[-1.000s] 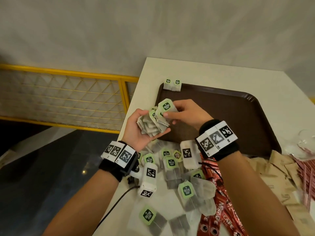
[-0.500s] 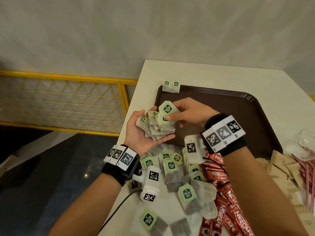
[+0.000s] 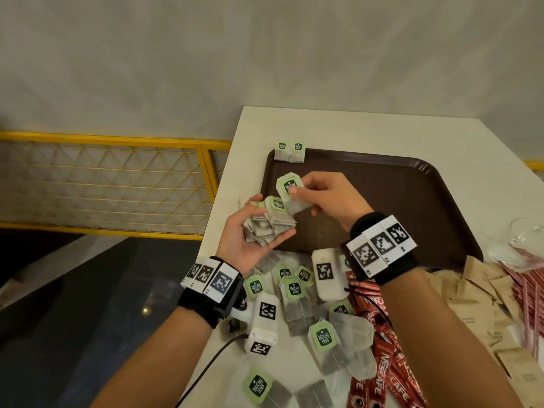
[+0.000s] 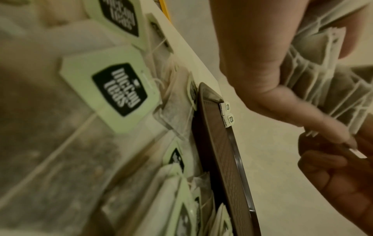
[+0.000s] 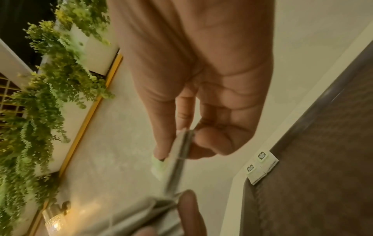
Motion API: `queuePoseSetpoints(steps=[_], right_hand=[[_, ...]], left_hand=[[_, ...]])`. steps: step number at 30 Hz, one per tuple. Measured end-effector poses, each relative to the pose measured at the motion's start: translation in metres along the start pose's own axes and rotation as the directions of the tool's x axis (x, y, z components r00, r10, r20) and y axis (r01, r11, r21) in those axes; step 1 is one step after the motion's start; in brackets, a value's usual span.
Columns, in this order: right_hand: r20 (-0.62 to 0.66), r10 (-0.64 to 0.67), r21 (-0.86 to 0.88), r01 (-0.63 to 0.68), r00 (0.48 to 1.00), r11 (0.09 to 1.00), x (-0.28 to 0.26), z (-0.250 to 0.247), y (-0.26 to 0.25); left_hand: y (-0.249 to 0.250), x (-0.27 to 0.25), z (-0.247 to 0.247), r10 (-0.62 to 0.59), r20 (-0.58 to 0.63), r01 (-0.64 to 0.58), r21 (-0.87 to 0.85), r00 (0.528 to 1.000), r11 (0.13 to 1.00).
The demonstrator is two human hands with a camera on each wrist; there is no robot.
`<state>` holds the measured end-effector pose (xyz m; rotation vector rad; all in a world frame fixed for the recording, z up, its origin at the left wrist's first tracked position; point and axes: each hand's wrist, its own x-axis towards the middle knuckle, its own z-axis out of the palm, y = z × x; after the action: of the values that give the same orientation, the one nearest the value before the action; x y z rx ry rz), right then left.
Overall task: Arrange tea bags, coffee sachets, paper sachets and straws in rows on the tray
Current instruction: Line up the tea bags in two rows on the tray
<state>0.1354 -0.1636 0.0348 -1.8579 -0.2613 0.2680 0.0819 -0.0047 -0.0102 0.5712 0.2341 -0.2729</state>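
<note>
- The right hand [image 3: 326, 195] pinches a single tea bag [image 3: 291, 192] by its green tag end, thumb on top and fingers beneath, just above the near-left part of the brown tray [image 3: 412, 207]; the bag's body trails down toward the left hand.
- The left hand [image 3: 250, 231] is cupped palm-up over the table [image 3: 353, 128] edge, fingers curled round a stack of tea bags [image 3: 265, 225] (the left wrist view shows them fanned edge-on).
- Two placed tea bags [image 3: 290, 151] sit side by side at the tray's far-left corner, tags pointing away from the person, leaning on the rim.
- The relation that matters: the free slot lies just to the right of that pair, further away and slightly right of the right hand, which is the nearer one. The held bag's long axis is tilted against the pair's, so I judge it needs a small turn before landing.
- More loose tea bags [image 3: 294, 293], red coffee sachets [image 3: 388, 366] and brown paper sachets [image 3: 482, 307] lie on the table nearer the person.
</note>
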Motion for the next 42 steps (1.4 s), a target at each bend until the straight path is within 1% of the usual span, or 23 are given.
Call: queuePoseSetpoints(steps=[2, 4, 5, 7, 8, 10, 12, 15, 17, 20, 23, 24, 26, 28, 30, 35, 39, 42], right_hand=[[-0.014, 0.015, 0.074, -0.014, 1.000, 0.997, -0.001, -0.002, 0.001], [-0.040, 0.049, 0.238, -0.038, 0.998, 0.971, -0.003, -0.005, 0.001], [-0.032, 0.073, 0.335, -0.058, 0.997, 0.940, -0.004, -0.008, 0.000], [0.036, 0.114, 0.481, -0.117, 0.993, 0.869, -0.007, -0.013, -0.002], [0.085, 0.127, 0.501, -0.153, 0.988, 0.852, -0.008, -0.013, -0.002], [0.163, 0.157, 0.426, -0.213, 0.974, 0.880, -0.008, -0.008, -0.001], [0.183, 0.196, 0.316, -0.247, 0.963, 0.916, -0.005, 0.000, 0.002], [0.231, 0.211, 0.315, -0.278, 0.950, 0.908, -0.002, 0.006, 0.005], [0.248, 0.191, 0.290, -0.261, 0.950, 0.921, 0.000, 0.007, 0.005], [0.208, 0.180, 0.255, -0.231, 0.961, 0.939, 0.005, 0.007, 0.005], [0.194, 0.205, 0.299, -0.257, 0.959, 0.919, 0.018, -0.001, 0.004], [0.162, 0.223, 0.310, -0.264, 0.961, 0.913, 0.027, -0.006, 0.004], [0.052, 0.278, 0.300, -0.280, 0.959, 0.912, 0.054, -0.016, 0.004], [-0.066, 0.325, 0.210, -0.306, 0.943, 0.929, 0.088, -0.025, 0.008], [-0.128, 0.357, 0.094, -0.347, 0.925, 0.933, 0.123, -0.028, 0.016], [-0.154, 0.347, -0.162, -0.370, 0.925, 0.915, 0.190, -0.024, 0.038], [-0.148, 0.344, -0.204, -0.369, 0.927, 0.907, 0.216, -0.022, 0.042], [-0.145, 0.345, -0.265, -0.372, 0.927, 0.890, 0.226, -0.022, 0.039]], left_hand=[[-0.002, 0.001, -0.001, 0.013, 0.020, -0.013, 0.003, 1.000, 1.000], [-0.003, 0.003, 0.000, 0.015, 0.036, -0.015, 0.002, 0.999, 1.000], [-0.002, 0.003, 0.000, 0.022, 0.036, -0.022, -0.002, 0.999, 1.000], [0.000, 0.003, 0.000, 0.035, 0.036, -0.035, -0.004, 0.999, 0.999], [0.002, 0.003, 0.000, 0.039, 0.039, -0.039, 0.000, 0.998, 0.999], [0.004, 0.003, 0.000, 0.040, 0.048, -0.041, 0.019, 0.998, 0.999], [0.005, 0.004, 0.001, 0.037, 0.056, -0.040, 0.055, 0.998, 0.998], [0.007, 0.004, 0.001, 0.033, 0.063, -0.040, 0.111, 0.997, 0.993], [0.009, 0.004, 0.001, 0.043, 0.057, -0.050, 0.122, 0.997, 0.991], [0.014, 0.008, -0.001, 0.061, 0.030, -0.064, 0.093, 0.998, 0.994], [0.019, 0.015, -0.007, 0.082, -0.017, -0.081, 0.057, 0.997, 0.995], [0.021, 0.017, -0.009, 0.090, -0.037, -0.088, 0.038, 0.995, 0.995], [0.028, 0.021, -0.014, 0.109, -0.079, -0.108, 0.010, 0.991, 0.994], [0.034, 0.024, -0.018, 0.130, -0.101, -0.130, 0.006, 0.986, 0.991], [0.041, 0.028, -0.022, 0.149, -0.112, -0.149, 0.015, 0.982, 0.989], [0.052, 0.046, -0.022, 0.136, -0.146, -0.135, 0.014, 0.980, 0.991], [0.057, 0.060, -0.013, 0.107, -0.135, -0.103, 0.035, 0.985, 0.994], [0.061, 0.071, -0.007, 0.097, -0.131, -0.092, 0.048, 0.987, 0.995]])
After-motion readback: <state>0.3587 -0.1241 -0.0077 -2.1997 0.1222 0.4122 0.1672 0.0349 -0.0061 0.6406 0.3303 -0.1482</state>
